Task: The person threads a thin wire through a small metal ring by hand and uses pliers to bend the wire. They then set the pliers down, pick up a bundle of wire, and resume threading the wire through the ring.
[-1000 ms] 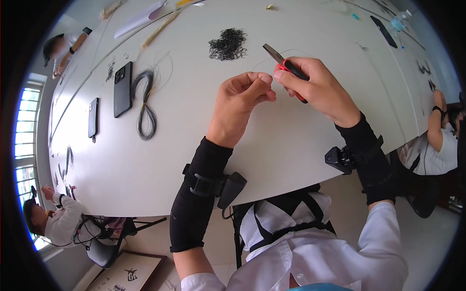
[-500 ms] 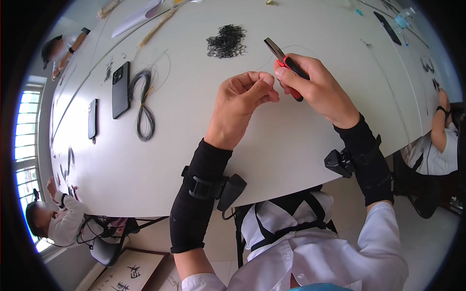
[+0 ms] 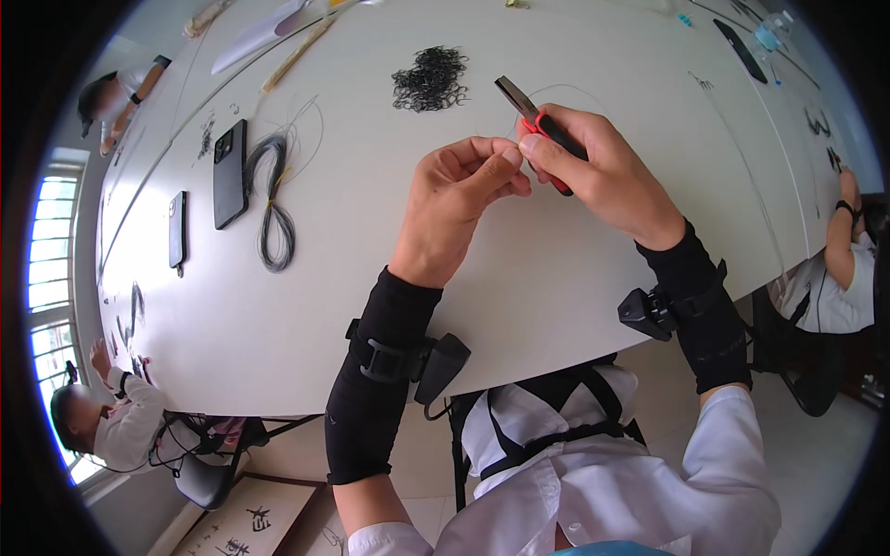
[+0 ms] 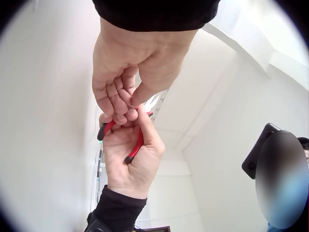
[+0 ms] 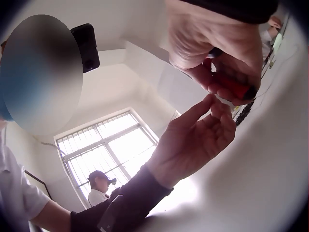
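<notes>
My left hand [image 3: 464, 190] pinches something tiny between thumb and forefinger, where a thin line [image 3: 556, 87] curves up from the fingertips; I cannot tell what else is in that pinch. Pliers [image 3: 533, 116] with red and black handles are gripped in my right hand [image 3: 598, 171], their metal nose pointing up and left. The fingertips of both hands meet over the table. In the left wrist view, the red handles [image 4: 135, 146] run through the right palm. Beyond the hands lies a heap of small black hook-like pieces [image 3: 429, 80].
Left on the white table [image 3: 352, 315] are a bundled coil of dark line [image 3: 278, 222], a large phone [image 3: 231, 174] and a smaller one [image 3: 178, 230]. A bottle [image 3: 771, 35] and a dark flat device [image 3: 739, 51] lie far right. Other people sit around the table.
My right hand has shifted slightly left, closing the gap to the left fingertips. The pliers' nose has swung a little left. My left hand has hardly moved.
</notes>
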Motion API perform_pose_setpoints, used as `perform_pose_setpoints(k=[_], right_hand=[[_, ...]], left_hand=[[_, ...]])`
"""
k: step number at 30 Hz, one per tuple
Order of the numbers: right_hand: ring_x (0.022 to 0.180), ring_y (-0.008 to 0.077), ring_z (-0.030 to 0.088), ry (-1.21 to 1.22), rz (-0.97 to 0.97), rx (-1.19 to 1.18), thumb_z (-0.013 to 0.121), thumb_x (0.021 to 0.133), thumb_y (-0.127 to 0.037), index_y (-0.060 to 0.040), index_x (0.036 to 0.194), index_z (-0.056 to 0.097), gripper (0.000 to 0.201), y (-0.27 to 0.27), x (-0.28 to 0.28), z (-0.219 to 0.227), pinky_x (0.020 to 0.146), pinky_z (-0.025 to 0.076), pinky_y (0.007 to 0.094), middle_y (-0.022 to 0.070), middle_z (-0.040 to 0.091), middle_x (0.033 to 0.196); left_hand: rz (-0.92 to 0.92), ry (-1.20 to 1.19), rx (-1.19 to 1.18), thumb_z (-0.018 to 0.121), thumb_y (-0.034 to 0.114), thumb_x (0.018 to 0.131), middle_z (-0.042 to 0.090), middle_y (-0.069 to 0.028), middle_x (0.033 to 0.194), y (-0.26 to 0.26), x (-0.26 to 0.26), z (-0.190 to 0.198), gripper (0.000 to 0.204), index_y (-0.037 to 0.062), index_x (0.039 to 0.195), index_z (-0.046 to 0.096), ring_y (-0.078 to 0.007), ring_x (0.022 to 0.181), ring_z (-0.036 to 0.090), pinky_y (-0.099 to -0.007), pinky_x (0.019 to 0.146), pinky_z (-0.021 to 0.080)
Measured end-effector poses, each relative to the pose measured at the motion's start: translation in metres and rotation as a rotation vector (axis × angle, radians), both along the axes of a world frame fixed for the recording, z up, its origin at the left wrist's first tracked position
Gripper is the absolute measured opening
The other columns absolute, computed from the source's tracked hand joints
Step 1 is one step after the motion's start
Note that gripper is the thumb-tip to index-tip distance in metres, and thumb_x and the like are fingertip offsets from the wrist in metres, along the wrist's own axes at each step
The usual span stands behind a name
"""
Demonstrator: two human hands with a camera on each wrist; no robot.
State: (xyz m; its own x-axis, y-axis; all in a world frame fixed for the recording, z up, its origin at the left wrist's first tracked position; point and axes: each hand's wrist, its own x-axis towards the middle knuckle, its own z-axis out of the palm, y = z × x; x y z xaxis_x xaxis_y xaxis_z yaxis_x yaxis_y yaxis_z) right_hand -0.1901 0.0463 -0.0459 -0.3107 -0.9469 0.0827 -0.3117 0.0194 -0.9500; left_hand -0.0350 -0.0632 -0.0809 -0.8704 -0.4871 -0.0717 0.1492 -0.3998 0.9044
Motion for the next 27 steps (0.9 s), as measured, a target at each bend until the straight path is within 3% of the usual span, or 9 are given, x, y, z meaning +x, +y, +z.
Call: perform_pose_setpoints(k=[19,22,25,27], right_hand=[[0.065,0.0124,0.047,-0.031,-0.032,0.093,0.058,0.099,-0.025,-0.0004,0.087,0.060,0.027,0.0006,-0.0036,-0.0036,0.062,0.041,0.0306,0.0019,0.054,0.069],[0.065,0.0057,0.044,-0.026,-0.006,0.142,0.057,0.103,-0.028,-0.0053,0.094,0.060,0.025,0.0015,-0.0048,-0.0030,0.059,0.037,0.0233,-0.0040,0.049,0.071],[0.064,0.0176,0.049,0.055,-0.033,0.062,0.058,0.099,-0.024,0.0013,0.089,0.060,0.027,-0.0001,-0.0035,-0.0056,0.064,0.043,0.0332,0.0065,0.055,0.069],[0.066,0.0109,0.048,0.140,-0.033,0.053,0.057,0.102,-0.028,-0.0011,0.093,0.059,0.028,0.0004,-0.0037,-0.0071,0.063,0.041,0.0276,0.0013,0.054,0.072]], left_hand=[[-0.052,0.024,0.260,0.052,0.014,0.103,0.068,-0.0102,0.091,-0.0035,-0.0002,0.0023,0.023,-0.0057,0.105,0.064,-0.0236,0.086,0.071,-0.0364,0.085,0.057],[-0.041,-0.006,0.180,0.053,0.013,0.103,0.068,-0.0093,0.091,-0.0022,-0.0004,0.0006,0.021,-0.0048,0.105,0.064,-0.0227,0.086,0.071,-0.0355,0.085,0.058],[-0.037,-0.024,0.155,0.055,0.013,0.103,0.068,-0.0080,0.091,-0.0017,0.0005,-0.0009,0.019,-0.0034,0.106,0.065,-0.0217,0.087,0.071,-0.0345,0.085,0.058],[-0.045,-0.015,0.145,0.056,0.014,0.103,0.068,-0.0076,0.091,-0.0013,0.0002,-0.0022,0.018,-0.0025,0.105,0.065,-0.0213,0.087,0.071,-0.0342,0.085,0.058]])
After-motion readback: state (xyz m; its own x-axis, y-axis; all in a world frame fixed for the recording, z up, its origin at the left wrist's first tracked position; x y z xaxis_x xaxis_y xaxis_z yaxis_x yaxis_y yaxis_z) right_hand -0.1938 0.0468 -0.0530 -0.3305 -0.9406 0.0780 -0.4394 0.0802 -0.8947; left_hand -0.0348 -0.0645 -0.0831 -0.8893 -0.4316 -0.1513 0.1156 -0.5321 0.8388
